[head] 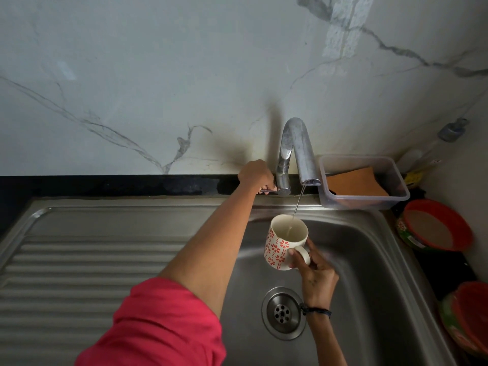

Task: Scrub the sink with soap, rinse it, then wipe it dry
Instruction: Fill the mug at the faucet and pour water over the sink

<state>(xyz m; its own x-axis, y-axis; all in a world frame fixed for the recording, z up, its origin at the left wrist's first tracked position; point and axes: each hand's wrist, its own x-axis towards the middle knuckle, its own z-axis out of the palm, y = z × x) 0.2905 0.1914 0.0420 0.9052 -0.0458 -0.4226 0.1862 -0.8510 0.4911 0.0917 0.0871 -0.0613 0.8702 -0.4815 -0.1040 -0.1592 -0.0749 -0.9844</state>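
A steel sink fills the lower right, its round drain near the middle. My left hand reaches to the base of the chrome tap and grips its lever. A thin stream of water runs from the spout into a white mug with red flowers. My right hand holds that mug by its handle, above the basin and under the spout.
A ribbed steel draining board lies to the left. A clear plastic tub holding an orange sponge sits right of the tap. Red and green containers stand along the right edge. A marble wall rises behind.
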